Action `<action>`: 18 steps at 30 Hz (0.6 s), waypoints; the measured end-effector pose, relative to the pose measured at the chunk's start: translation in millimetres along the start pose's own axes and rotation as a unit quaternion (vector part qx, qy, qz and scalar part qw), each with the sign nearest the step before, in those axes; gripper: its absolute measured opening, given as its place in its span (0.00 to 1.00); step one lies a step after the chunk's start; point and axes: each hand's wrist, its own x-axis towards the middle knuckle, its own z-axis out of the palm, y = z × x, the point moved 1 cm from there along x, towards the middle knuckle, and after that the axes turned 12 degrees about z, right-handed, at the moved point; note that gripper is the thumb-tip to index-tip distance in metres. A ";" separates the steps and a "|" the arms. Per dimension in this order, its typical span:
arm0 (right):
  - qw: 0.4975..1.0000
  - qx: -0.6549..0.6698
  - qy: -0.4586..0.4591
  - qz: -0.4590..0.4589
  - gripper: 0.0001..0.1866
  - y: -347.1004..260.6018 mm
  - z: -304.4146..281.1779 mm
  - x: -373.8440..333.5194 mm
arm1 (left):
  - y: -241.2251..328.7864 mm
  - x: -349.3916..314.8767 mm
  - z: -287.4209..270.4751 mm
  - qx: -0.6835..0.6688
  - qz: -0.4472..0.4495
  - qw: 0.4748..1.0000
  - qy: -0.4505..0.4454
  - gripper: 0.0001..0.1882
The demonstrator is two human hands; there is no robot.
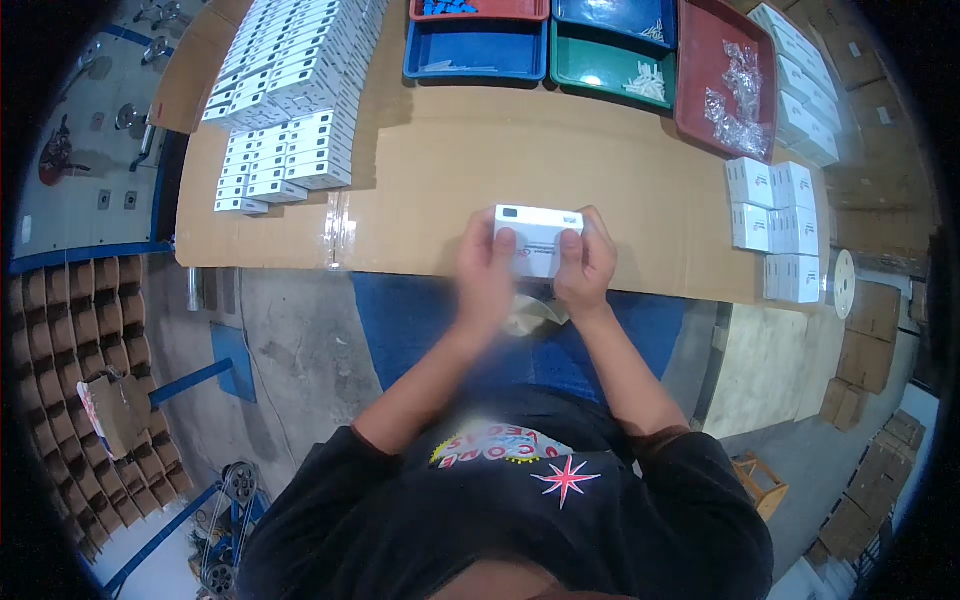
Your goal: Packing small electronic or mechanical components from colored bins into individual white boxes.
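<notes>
A small white carton (538,238) with printing on its faces is held over the near edge of the cardboard-covered table. My left hand (486,275) grips its left side, the thumb lying on the front face; this hand is partly blurred. On the opposite side my right hand (587,264) closes round the carton, its thumb also pressed on the front. Both hands hold the carton between them, and its back and underside are hidden.
Stacked white cartons (290,90) rise at the far left. More white cartons (770,205) stand in short stacks at the right. Across the back are a blue tray (475,45), a green tray (600,70) and a red tray (700,80) with clear plastic bags.
</notes>
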 end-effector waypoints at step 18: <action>0.986 -0.054 0.064 0.143 0.28 32.4 3.6 2.7 | -33.1 11.2 -15.6 0.061 -0.190 0.968 -0.155 0.16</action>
